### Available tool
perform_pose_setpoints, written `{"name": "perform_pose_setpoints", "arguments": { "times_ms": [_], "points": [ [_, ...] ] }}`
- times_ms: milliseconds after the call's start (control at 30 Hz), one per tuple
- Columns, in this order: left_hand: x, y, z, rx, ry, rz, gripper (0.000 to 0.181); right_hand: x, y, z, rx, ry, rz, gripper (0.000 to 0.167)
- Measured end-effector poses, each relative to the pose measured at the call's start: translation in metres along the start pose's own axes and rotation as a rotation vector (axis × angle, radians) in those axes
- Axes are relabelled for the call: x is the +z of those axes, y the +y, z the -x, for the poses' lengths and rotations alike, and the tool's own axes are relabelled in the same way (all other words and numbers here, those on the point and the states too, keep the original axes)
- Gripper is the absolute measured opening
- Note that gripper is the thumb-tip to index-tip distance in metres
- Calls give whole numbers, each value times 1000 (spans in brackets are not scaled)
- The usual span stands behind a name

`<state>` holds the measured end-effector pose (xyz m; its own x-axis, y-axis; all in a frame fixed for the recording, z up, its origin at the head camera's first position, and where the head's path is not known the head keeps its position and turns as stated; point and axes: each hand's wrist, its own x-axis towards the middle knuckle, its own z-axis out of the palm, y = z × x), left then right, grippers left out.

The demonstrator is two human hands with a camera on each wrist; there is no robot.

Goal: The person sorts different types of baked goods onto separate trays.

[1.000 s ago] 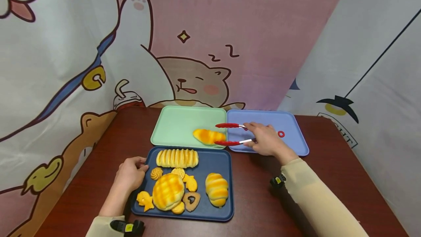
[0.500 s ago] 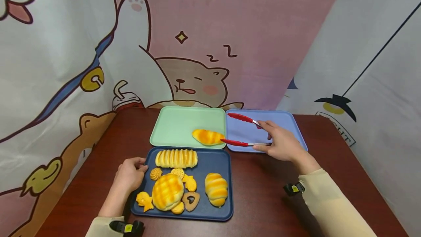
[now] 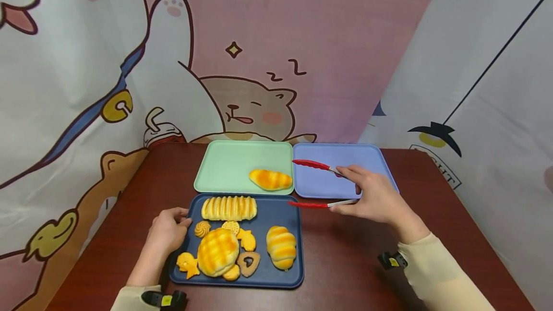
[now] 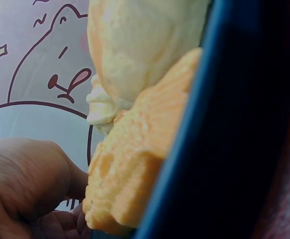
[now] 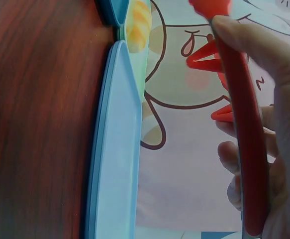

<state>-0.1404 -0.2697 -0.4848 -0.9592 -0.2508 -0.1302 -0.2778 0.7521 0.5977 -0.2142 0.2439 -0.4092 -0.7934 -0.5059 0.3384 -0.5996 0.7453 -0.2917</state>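
My right hand [image 3: 378, 200] holds red-tipped tongs [image 3: 312, 163] over the blue-violet tray and its front edge. The tongs' arms are spread apart with nothing between them. In the right wrist view the thumb presses along the red handle [image 5: 244, 134]. A golden pastry [image 3: 270, 179] lies at the front right of the green tray [image 3: 220, 162], left of the tongs. My left hand [image 3: 167, 229] grips the left rim of the dark blue tray [image 3: 276, 280]. A fish-shaped biscuit [image 4: 140, 159] lies close to that hand in the left wrist view.
On the dark blue tray are a ridged loaf [image 3: 229, 208], a round checked bun [image 3: 218, 252], a striped roll [image 3: 281, 247] and several biscuits, one heart-shaped [image 3: 248, 264]. The blue-violet tray [image 3: 367, 152] stands beside the green one, near the patterned backdrop [image 3: 345, 52].
The tongs have moved right, off the pastry on the green tray, and their arms have spread wider. My right hand has shifted right and nearer. The left hand stays at the tray rim.
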Motion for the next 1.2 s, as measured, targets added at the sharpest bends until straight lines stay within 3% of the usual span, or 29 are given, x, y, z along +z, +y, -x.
{"name": "perform_pose_setpoints", "arguments": {
  "times_ms": [167, 600, 1200],
  "points": [
    [0, 0, 1, -7, -1, -3, 34, 4, -8, 6, -33, 44, 22, 100],
    [0, 0, 2, -8, -2, -4, 35, 4, -29, 22, -34, 58, 38, 99],
    [0, 1, 1, -4, -4, -7, 35, 13, -58, 46, -18, -55, 72, 95]
  ]
}}
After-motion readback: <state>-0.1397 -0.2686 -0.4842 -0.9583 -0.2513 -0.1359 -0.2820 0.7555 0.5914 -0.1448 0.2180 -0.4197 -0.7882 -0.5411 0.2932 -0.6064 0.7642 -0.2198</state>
